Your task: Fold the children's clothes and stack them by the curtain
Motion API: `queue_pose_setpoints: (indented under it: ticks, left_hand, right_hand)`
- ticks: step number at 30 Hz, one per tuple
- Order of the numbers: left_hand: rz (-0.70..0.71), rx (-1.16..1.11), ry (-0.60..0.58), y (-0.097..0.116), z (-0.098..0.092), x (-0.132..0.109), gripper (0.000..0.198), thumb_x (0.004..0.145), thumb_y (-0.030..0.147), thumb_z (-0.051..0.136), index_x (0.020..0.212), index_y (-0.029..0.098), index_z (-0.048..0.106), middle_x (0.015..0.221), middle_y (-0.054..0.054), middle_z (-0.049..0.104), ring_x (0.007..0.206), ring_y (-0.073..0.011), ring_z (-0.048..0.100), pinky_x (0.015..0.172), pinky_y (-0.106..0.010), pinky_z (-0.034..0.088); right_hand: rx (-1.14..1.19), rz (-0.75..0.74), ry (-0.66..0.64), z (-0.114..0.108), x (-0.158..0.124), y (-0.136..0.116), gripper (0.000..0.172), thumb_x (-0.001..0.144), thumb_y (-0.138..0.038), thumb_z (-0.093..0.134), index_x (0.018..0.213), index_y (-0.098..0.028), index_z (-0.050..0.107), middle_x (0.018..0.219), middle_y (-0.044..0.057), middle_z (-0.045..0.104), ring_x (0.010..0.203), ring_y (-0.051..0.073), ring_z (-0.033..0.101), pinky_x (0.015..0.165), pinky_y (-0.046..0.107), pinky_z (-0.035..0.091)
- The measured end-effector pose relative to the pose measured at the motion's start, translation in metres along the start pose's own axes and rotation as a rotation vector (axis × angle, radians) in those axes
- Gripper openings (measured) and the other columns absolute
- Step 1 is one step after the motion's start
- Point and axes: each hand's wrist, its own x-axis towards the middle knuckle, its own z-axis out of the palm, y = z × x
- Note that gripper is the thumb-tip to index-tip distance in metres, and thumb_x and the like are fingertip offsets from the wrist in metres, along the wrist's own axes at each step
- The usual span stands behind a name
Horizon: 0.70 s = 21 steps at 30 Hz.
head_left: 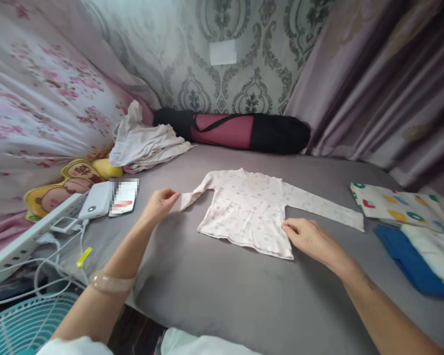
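A small long-sleeved shirt (249,207), pale pink with a tiny scattered print, lies spread on the grey bed sheet (222,291). Its collar points away from me and its hem toward me. My left hand (163,201), fingers pinched together, holds the cuff of the left-side sleeve, which bends at the middle. At the shirt's right side edge, a little above the hem, my right hand (307,237) pinches the fabric. The right-side sleeve stretches out flat beyond that hand.
Folded clothes (402,204) lie at the right, beside blue cloth (406,256). A rolled black-and-red bag (225,130) and crumpled white clothes (148,140) lie at the back. On the left are a power bank (96,199), phone (124,197), power strip (33,229), cables and a turquoise basket (29,320).
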Motion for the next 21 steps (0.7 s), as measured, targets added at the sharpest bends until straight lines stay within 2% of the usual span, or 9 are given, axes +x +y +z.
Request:
queue_pose_setpoints:
  ticks: [2,5,8,10,12,16,19,21]
  left_hand:
    - [-0.027,0.051,0.024,-0.006,-0.004,0.020,0.031,0.075,0.044,0.056,0.079,0.015,0.066,0.073,-0.004,0.067,0.070,-0.0175,0.058,0.059,-0.025,0.040]
    - [-0.068,0.109,-0.093,-0.004,0.002,0.041,0.029,0.075,0.042,0.059,0.080,0.015,0.067,0.073,-0.005,0.067,0.068,-0.0177,0.059,0.058,-0.025,0.040]
    - [-0.090,0.161,-0.160,0.003,0.013,0.050,0.027,0.075,0.041,0.061,0.079,0.014,0.065,0.066,-0.003,0.064,0.061,-0.0159,0.056,0.054,-0.024,0.037]
    - [-0.092,0.189,-0.187,0.006,0.018,0.053,0.026,0.075,0.041,0.063,0.077,0.015,0.064,0.063,-0.002,0.062,0.060,-0.0152,0.055,0.052,-0.023,0.036]
    - [-0.090,0.222,-0.217,0.008,0.020,0.054,0.026,0.074,0.041,0.064,0.073,0.016,0.063,0.062,-0.002,0.061,0.061,-0.0157,0.056,0.052,-0.023,0.035]
    - [-0.081,0.256,-0.247,0.010,0.021,0.056,0.025,0.073,0.041,0.064,0.066,0.017,0.061,0.064,-0.003,0.063,0.067,-0.0170,0.058,0.053,-0.023,0.035]
    - [-0.054,0.219,-0.292,0.012,0.016,0.061,0.019,0.072,0.035,0.064,0.067,0.018,0.060,0.064,-0.002,0.062,0.066,-0.0167,0.058,0.053,-0.024,0.035]
    - [-0.031,0.186,-0.264,0.011,0.009,0.069,0.014,0.072,0.031,0.063,0.068,0.018,0.059,0.064,-0.001,0.060,0.065,-0.0161,0.056,0.053,-0.024,0.035]
  right_hand:
    - [0.010,-0.098,0.050,-0.006,0.024,-0.015,0.030,0.090,-0.032,0.044,0.075,-0.026,0.070,0.074,0.002,0.069,0.070,0.019,0.062,0.058,0.026,0.032]
    - [0.057,-0.244,0.094,0.001,0.072,-0.050,0.033,0.093,-0.028,0.041,0.082,-0.023,0.071,0.078,0.003,0.071,0.077,0.019,0.064,0.065,0.025,0.038]
    - [0.102,-0.312,0.135,0.024,0.125,-0.089,0.033,0.094,-0.020,0.039,0.105,-0.019,0.070,0.107,0.006,0.072,0.101,0.019,0.063,0.084,0.024,0.041]
    - [0.107,-0.313,0.148,0.041,0.155,-0.112,0.036,0.094,-0.016,0.038,0.121,-0.014,0.064,0.125,0.010,0.065,0.116,0.018,0.057,0.096,0.023,0.038]
    - [0.097,-0.301,0.173,0.055,0.178,-0.130,0.040,0.095,-0.013,0.036,0.128,-0.010,0.058,0.134,0.012,0.059,0.123,0.018,0.052,0.102,0.023,0.034]
    - [0.073,-0.285,0.202,0.074,0.205,-0.150,0.041,0.096,-0.012,0.030,0.127,-0.008,0.056,0.134,0.015,0.057,0.126,0.020,0.049,0.105,0.027,0.032]
    - [0.062,-0.240,0.235,0.084,0.213,-0.154,0.043,0.097,-0.014,0.027,0.130,-0.008,0.054,0.137,0.016,0.054,0.132,0.023,0.043,0.109,0.034,0.029]
    - [0.062,-0.227,0.262,0.090,0.215,-0.153,0.044,0.098,-0.017,0.025,0.134,-0.008,0.050,0.142,0.015,0.050,0.136,0.023,0.037,0.112,0.036,0.024]
